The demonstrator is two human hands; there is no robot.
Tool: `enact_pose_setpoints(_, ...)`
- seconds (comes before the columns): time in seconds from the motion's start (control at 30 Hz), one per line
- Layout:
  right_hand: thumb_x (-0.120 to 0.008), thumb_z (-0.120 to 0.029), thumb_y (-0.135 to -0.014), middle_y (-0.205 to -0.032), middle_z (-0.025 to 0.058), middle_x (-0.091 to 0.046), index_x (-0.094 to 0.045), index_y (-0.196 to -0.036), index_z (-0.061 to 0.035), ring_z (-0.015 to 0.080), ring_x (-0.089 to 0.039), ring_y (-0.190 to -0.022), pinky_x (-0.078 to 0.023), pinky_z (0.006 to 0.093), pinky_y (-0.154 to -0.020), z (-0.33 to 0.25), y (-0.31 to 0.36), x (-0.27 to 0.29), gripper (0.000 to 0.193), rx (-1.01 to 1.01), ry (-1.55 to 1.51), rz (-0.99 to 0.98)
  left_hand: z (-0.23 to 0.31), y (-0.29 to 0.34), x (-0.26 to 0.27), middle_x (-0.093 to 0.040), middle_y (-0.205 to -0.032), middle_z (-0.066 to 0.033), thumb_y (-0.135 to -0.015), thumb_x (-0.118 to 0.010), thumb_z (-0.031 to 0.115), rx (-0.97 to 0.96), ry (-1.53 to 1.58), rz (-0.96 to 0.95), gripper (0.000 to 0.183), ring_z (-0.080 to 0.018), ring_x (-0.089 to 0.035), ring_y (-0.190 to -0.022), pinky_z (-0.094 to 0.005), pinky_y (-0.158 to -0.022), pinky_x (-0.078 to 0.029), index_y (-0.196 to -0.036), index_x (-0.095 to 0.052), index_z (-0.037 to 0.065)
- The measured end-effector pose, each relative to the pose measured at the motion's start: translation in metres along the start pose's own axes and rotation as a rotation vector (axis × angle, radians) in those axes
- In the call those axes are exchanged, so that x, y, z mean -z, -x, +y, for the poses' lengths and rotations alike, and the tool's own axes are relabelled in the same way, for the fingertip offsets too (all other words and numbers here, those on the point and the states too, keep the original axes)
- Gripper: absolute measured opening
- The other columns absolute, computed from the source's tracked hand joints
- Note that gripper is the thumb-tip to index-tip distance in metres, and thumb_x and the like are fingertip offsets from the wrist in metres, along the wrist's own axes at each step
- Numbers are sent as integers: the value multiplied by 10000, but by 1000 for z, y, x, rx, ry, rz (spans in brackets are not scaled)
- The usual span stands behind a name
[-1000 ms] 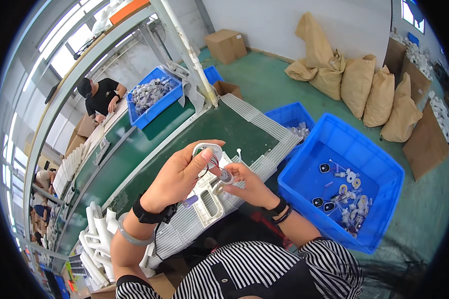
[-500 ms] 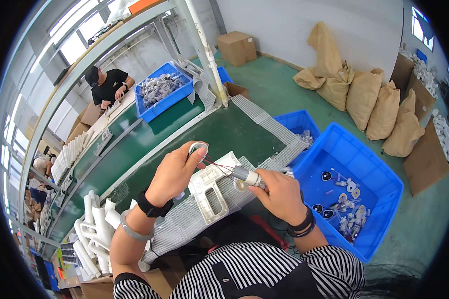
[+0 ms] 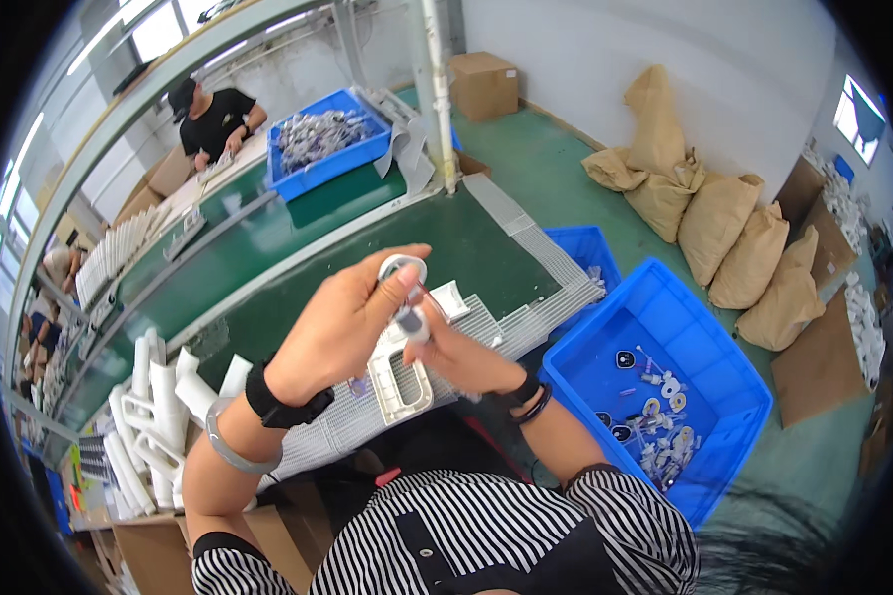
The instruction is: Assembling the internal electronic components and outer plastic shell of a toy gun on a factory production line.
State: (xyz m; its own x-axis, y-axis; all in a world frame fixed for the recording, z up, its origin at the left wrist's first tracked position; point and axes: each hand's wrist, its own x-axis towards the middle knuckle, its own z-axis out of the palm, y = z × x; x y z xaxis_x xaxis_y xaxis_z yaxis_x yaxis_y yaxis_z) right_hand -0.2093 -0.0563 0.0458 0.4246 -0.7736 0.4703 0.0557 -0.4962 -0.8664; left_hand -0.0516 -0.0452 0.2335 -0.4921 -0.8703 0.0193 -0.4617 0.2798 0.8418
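My left hand point(image 3: 332, 322) is closed on a white ring-shaped plastic part point(image 3: 405, 263), thumb pressed against its edge. My right hand point(image 3: 461, 357) grips a grey-and-white cylindrical motor point(image 3: 413, 323), blurred by motion, just below the ring part. Thin dark red wires run between the two pieces, now mostly hidden by my fingers. Beneath my hands, a white plastic housing half with a looped handle point(image 3: 399, 392) lies on the ribbed mat point(image 3: 342, 431) at the table's near edge.
A blue bin point(image 3: 734, 392) with loose small parts stands at the right. White tubular handle pieces point(image 3: 159, 407) are piled at the left. Beyond the green belt point(image 3: 327, 268) sits a full blue crate point(image 3: 332, 178); a co-worker point(image 3: 213, 124) works there. Tan sacks point(image 3: 719, 228) line the wall.
My right hand has brought the motor left and up, close under the ring part in my left hand. The wires stretched between them have drawn together. The view has shifted slightly.
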Motion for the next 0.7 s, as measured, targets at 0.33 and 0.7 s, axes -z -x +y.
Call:
enact_pose_setpoints(0.33, -608, -336, -977, -1280, 164, -638, -497, -1417, -109, 357, -672, -1049, -554, 483, -811, 32, -50, 82, 507, -90, 926, -204, -145, 12, -38, -678, -950, -89, -1101, -402, 406, 294, 789, 464, 522, -117, -508, -414, -250, -368, -431, -1557, -365, 153)
enact_pose_setpoints(0.7, -686, -333, -907, -1169, 55, -631, -607, -1383, -183, 249, -541, -1044, -422, 386, -859, 101, -77, 38, 506, 166, 1089, -460, -236, 18, -60, -556, -1326, -134, -1101, -391, 410, 408, 1135, 711, 593, -242, -712, -893, -361, -709, -640, -1584, -241, 100)
